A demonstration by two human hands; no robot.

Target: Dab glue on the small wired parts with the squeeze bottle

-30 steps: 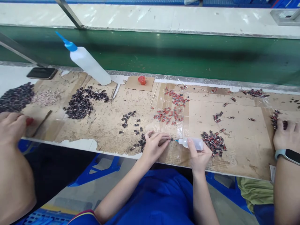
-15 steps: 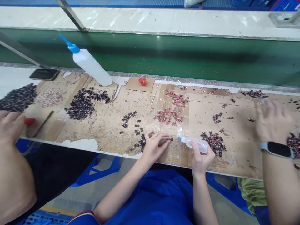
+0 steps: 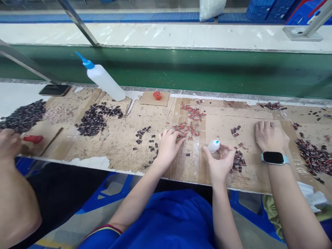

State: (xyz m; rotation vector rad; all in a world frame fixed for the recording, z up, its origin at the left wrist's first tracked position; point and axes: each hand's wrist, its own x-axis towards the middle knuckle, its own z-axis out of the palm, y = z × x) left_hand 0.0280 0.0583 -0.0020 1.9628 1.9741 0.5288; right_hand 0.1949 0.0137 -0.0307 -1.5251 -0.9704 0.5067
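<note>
My left hand (image 3: 168,148) is at the near edge of a scatter of small red parts with metal ends (image 3: 191,130). Its thumb and forefinger are pinched together; what lies between them, if anything, is too small to make out. A single small black part (image 3: 187,154) lies on the cardboard between my hands. In my right hand (image 3: 220,164) is a small translucent squeeze bottle (image 3: 213,146), its blue tip turned up toward me. Beside that hand is a pile of joined black-and-red parts (image 3: 238,162). Loose black parts (image 3: 142,134) lie left of my left hand.
A large white bottle (image 3: 106,82) with a blue nozzle leans at the back. A red cap (image 3: 157,95) sits on a cardboard square. Other people's hands rest at left (image 3: 9,143) and right (image 3: 271,136), the right one wearing a watch. A phone (image 3: 55,90) lies back left.
My left hand has moved up to the red parts, leaving the black part on the cardboard. The small bottle has swung from pointing left to upright. The watch-wearing hand has come left.
</note>
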